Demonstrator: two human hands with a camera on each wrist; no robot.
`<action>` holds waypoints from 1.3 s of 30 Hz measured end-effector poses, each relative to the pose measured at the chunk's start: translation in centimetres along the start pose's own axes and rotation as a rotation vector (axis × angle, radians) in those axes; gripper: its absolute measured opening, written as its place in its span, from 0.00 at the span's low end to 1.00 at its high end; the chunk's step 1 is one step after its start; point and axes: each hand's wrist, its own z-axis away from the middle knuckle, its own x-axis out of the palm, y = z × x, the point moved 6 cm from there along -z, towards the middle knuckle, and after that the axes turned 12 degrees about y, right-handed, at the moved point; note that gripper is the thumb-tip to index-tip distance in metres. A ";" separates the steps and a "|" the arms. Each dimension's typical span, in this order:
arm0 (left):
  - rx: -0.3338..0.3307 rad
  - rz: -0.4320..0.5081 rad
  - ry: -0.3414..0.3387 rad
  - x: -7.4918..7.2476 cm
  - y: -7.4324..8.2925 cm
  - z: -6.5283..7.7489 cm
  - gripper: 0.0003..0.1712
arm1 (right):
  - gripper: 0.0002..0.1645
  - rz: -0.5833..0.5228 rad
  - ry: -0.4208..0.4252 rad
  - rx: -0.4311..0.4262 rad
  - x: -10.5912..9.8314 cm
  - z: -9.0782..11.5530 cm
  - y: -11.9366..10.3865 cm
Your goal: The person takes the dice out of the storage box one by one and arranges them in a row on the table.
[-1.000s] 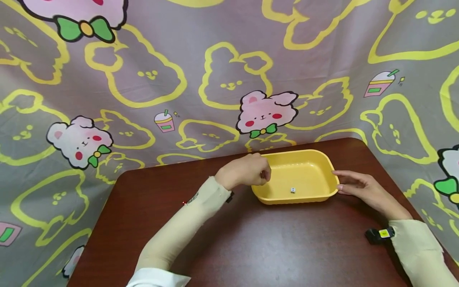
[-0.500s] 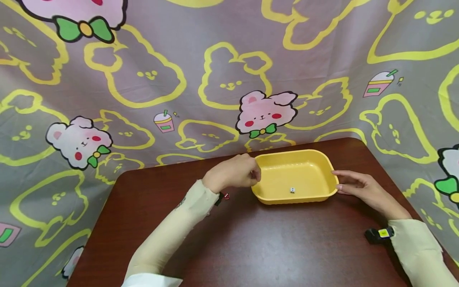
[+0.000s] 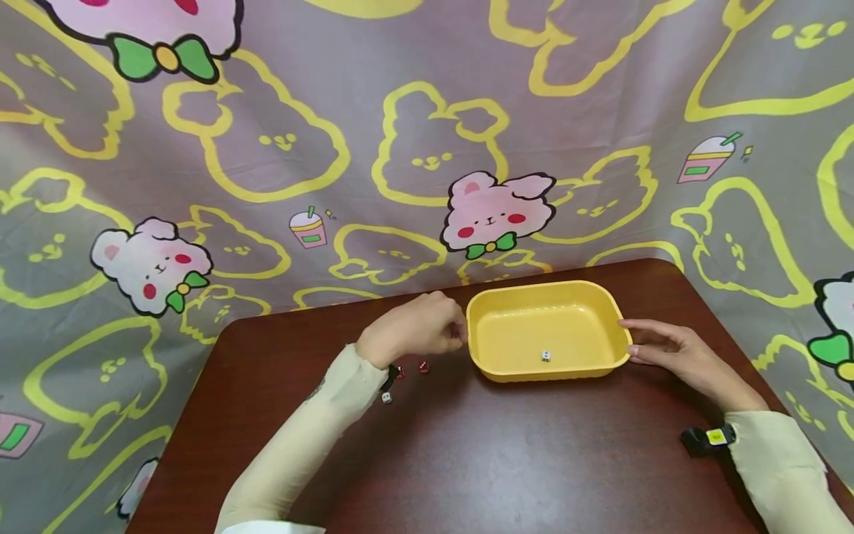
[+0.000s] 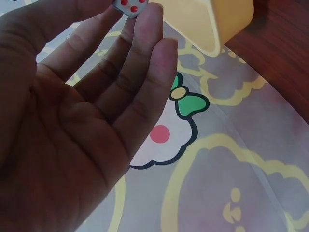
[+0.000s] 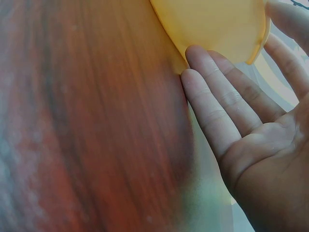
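Observation:
My left hand [image 3: 422,326] is just left of the yellow plastic tray [image 3: 482,369]. In the left wrist view, its thumb and fingertips pinch a white die [image 4: 130,7] with red dots. Another white die [image 3: 545,356] lies inside the tray, toward the front. On the table below my left hand are a red die [image 3: 424,367], a second red die [image 3: 400,372] partly hidden by the wrist, and a white die [image 3: 386,397]. My right hand [image 3: 680,356] rests against the tray's right end, fingers extended, fingertips at the rim and outer wall.
The dark brown wooden table [image 3: 520,452] ends at the back against a grey patterned cloth [image 3: 387,133], which also hangs at both sides. A black wrist device [image 3: 700,440] sits on the right wrist.
My left hand has moved left, from over the tray's left end to beside it. Dice below the left wrist have come into view. The right hand and tray stay put.

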 end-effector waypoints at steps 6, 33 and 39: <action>-0.008 0.001 0.008 0.0 -0.4 0.9 0.07 | 0.30 0.000 0.009 -0.007 0.0 -0.1 0.1; -0.132 0.051 -0.021 1.8 -3.2 5.4 0.06 | 0.30 0.017 0.008 0.006 0.1 -0.2 0.0; -0.127 0.042 -0.024 2.8 -3.4 6.3 0.06 | 0.31 0.013 0.000 0.023 0.2 0.0 0.1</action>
